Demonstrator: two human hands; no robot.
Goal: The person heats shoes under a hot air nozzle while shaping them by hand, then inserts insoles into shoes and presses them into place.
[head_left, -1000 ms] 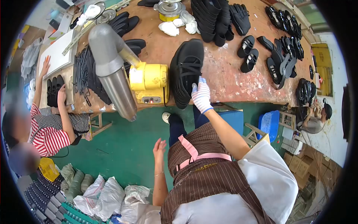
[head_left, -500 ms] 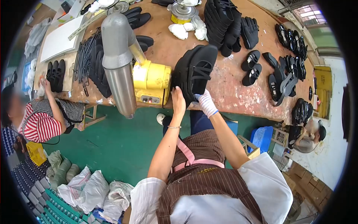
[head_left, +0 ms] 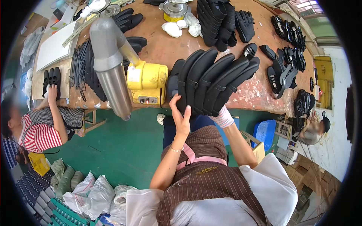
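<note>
By the surface (head_left: pixel 249 101), the left hand (head_left: pixel 181 123) and gloved right hand (head_left: pixel 223 117) clasp a fanned shoe stack (head_left: pixel 207 88), a handling step seemingly needing even pressure.

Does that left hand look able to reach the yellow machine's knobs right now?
Probably yes: the left hand is close by, and nothing large stands between it and the knobs on the yellow machine. It seems to touch the black shoes, though, so it might have to leave them first.

No text seems legible, even on the apron (head_left: pixel 207 189).
</note>
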